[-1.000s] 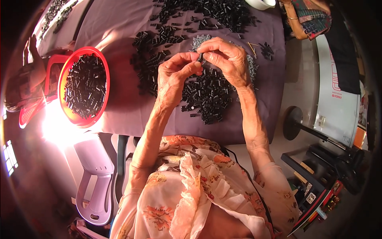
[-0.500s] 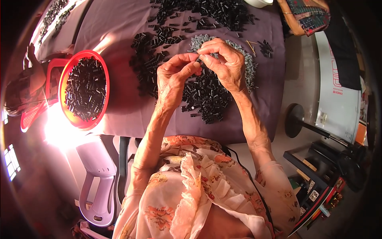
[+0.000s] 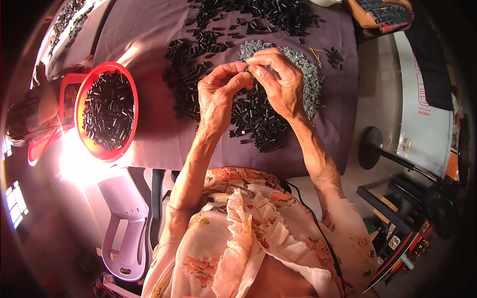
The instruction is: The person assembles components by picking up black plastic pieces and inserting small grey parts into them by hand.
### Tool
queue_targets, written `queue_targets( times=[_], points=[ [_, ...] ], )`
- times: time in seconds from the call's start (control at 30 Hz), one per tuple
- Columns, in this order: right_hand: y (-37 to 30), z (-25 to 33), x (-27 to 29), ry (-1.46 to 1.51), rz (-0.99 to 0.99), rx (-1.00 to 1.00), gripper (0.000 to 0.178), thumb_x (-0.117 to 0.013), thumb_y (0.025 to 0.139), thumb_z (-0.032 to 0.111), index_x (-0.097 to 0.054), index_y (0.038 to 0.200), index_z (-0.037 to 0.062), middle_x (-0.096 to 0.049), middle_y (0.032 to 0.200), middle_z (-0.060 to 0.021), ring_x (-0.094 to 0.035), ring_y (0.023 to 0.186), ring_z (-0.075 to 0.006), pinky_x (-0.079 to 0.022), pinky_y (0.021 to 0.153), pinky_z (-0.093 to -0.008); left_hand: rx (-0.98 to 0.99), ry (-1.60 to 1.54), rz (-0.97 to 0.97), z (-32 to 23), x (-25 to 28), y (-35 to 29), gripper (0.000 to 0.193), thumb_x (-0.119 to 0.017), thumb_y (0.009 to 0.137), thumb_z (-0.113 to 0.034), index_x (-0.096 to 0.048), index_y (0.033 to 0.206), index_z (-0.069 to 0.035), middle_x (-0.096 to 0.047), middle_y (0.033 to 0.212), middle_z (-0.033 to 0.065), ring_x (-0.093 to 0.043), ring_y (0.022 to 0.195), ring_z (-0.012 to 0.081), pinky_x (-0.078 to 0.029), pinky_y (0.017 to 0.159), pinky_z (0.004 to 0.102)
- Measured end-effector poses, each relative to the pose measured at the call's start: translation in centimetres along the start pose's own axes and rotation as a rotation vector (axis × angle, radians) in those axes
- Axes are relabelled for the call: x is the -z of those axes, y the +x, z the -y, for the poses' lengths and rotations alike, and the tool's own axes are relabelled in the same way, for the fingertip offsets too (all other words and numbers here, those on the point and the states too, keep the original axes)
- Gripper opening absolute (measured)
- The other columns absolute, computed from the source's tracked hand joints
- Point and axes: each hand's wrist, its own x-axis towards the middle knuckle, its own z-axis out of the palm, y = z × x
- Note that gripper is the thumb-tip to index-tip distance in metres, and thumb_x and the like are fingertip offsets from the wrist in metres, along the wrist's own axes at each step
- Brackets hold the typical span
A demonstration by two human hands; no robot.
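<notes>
My left hand (image 3: 218, 92) and my right hand (image 3: 279, 79) meet above the table, thumbs and forefingers pinched tip to tip. Whatever small part sits between them is mostly covered by the fingers; a dark bit shows at the tips. Below and between the hands spreads a pile of small black plastic pieces (image 3: 261, 121). Behind and to the right of my right hand lies a heap of small grey pieces (image 3: 310, 82). More black pieces (image 3: 186, 74) lie left of my left hand.
A red basket (image 3: 135, 94) full of black pieces stands at the table's left edge. Further black pieces (image 3: 268, 15) cover the far side of the purple tablecloth (image 3: 154, 99). Two thin sticks (image 3: 316, 57) lie at the right. A lilac plastic chair (image 3: 124, 213) stands lower left. Another person's arm (image 3: 365, 17) shows top right.
My hands stay pinched together with only slight finger movement. The whole view has shifted a little. The other person's arm at top right has moved slightly.
</notes>
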Motion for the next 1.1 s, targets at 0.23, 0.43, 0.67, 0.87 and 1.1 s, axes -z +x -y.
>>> queue_targets(
  times=[0.23,0.43,0.67,0.87,1.1],
  points=[
    [0.7,0.8,1.4,-0.078,0.13,-0.042,0.039,-0.063,0.07,0.0,-0.054,0.107,0.0042,-0.059,0.088,-0.0095,-0.06,0.081,-0.0202,-0.049,0.07,-0.0294,0.054,-0.197,0.018,-0.1,0.1,0.4,0.015,-0.061,0.078,-0.003,-0.059,0.092,0.004,-0.061,0.077,0.0065,-0.057,0.07,0.0114,-0.046,0.069,0.0222],
    [1.1,0.6,1.5,-0.406,0.271,0.125,0.047,-0.069,0.065,0.007,-0.051,0.108,0.0031,-0.059,0.093,-0.0123,-0.057,0.088,-0.0279,-0.046,0.079,-0.0359,0.084,-0.225,-0.024,0.2,0.3,0.8,0.015,-0.061,0.078,-0.002,-0.059,0.092,0.004,-0.061,0.082,0.0067,-0.058,0.072,0.0124,-0.048,0.071,0.0232],
    [1.6,-0.1,1.1,-0.537,0.283,0.312,0.031,-0.064,0.066,0.005,-0.055,0.094,0.0001,-0.057,0.081,-0.0106,-0.056,0.081,-0.0251,-0.045,0.076,-0.0353,0.119,-0.195,-0.008,0.3,0.7,1.0,0.015,-0.061,0.078,-0.004,-0.059,0.092,0.003,-0.061,0.083,0.0069,-0.06,0.072,0.0136,-0.049,0.072,0.0239],
    [1.3,-1.0,1.4,-0.556,0.253,0.358,0.029,-0.066,0.063,0.007,-0.056,0.089,0.0008,-0.056,0.076,-0.0081,-0.056,0.076,-0.0232,-0.045,0.075,-0.0343,0.16,-0.169,-0.014,0.4,0.2,1.0,0.016,-0.06,0.08,-0.005,-0.059,0.093,0.004,-0.061,0.083,0.0076,-0.06,0.071,0.014,-0.048,0.073,0.0244],
    [1.0,-1.6,1.0,-0.475,0.19,0.363,0.029,-0.069,0.061,0.011,-0.055,0.085,0.0015,-0.054,0.07,-0.0069,-0.056,0.071,-0.0228,-0.046,0.07,-0.0332,0.202,-0.294,0.016,0.8,1.0,1.0,0.019,-0.055,0.086,-0.013,-0.059,0.095,0.004,-0.061,0.086,0.0084,-0.06,0.081,0.016,-0.049,0.074,0.0287]
  ],
)
